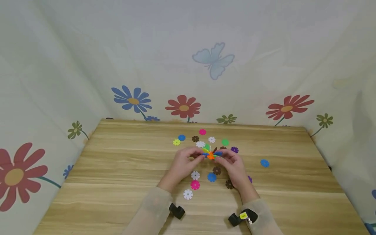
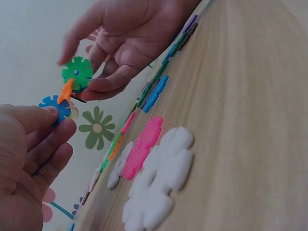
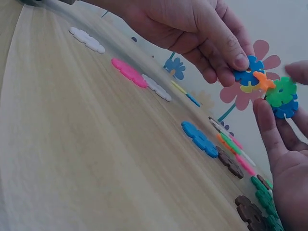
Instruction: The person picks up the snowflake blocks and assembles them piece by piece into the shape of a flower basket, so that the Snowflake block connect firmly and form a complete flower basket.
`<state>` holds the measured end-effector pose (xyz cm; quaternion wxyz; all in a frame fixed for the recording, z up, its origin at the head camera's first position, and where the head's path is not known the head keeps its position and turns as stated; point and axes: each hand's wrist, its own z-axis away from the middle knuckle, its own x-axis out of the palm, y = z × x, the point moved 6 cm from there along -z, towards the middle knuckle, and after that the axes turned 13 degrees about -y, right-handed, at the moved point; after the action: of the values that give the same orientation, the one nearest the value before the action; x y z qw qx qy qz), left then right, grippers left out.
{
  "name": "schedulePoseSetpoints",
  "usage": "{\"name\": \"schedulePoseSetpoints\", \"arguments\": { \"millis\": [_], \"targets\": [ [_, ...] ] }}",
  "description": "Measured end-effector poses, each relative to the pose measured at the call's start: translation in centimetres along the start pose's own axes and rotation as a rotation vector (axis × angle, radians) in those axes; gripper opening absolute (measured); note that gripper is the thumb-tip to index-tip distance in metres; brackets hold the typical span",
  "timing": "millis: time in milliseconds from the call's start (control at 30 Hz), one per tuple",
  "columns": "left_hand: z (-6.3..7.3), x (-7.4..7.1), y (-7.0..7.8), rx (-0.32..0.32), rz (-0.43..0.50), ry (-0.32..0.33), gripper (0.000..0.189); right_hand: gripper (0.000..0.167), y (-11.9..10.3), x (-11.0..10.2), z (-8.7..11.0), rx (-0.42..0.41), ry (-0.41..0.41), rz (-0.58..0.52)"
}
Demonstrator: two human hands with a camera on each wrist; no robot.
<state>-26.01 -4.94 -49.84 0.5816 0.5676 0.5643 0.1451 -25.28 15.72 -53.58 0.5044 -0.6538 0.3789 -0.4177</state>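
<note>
Both hands hold a small joined piece of notched, flower-shaped plastic discs above the wooden table, an orange disc at its middle. On its left side, my left hand pinches a blue disc between thumb and fingers. The fingertips of my right hand close round the other side, at a green disc with a blue disc behind it. In the head view, yellow and brown discs also stick up from the piece. Fingers hide parts of the joints.
Loose discs lie on the wooden table around the hands. Below them are a pink disc, a white disc and a blue disc. Another blue disc lies farther right. A flower-printed cloth hangs behind the table.
</note>
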Motion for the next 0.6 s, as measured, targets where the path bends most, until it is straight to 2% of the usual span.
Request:
{"name": "schedulePoseSetpoints", "arguments": {
  "millis": [100,233,400,500,600],
  "targets": [
    [0.0,-0.1,-0.3,-0.001,0.049,-0.005,0.009,0.013,0.4,-0.1,-0.1,0.048,0.028,-0.082],
    [0.1,-0.2,-0.9,-0.013,0.112,-0.025,0.009,0.013,1.0,-0.1,-0.2,0.131,0.035,-0.193],
    [0.1,-0.3,-1.5,-0.055,0.140,-0.065,0.012,0.047,1.2,0.3,-0.3,0.182,-0.085,-0.189],
    [0.1,-0.5,-1.9,-0.062,0.150,-0.104,0.014,0.045,1.3,0.4,-0.2,0.190,-0.128,-0.176],
    [0.2,-1.2,-2.5,-0.071,0.151,-0.125,0.017,0.036,1.4,0.4,-0.1,0.207,-0.118,-0.176]
  ]
}}
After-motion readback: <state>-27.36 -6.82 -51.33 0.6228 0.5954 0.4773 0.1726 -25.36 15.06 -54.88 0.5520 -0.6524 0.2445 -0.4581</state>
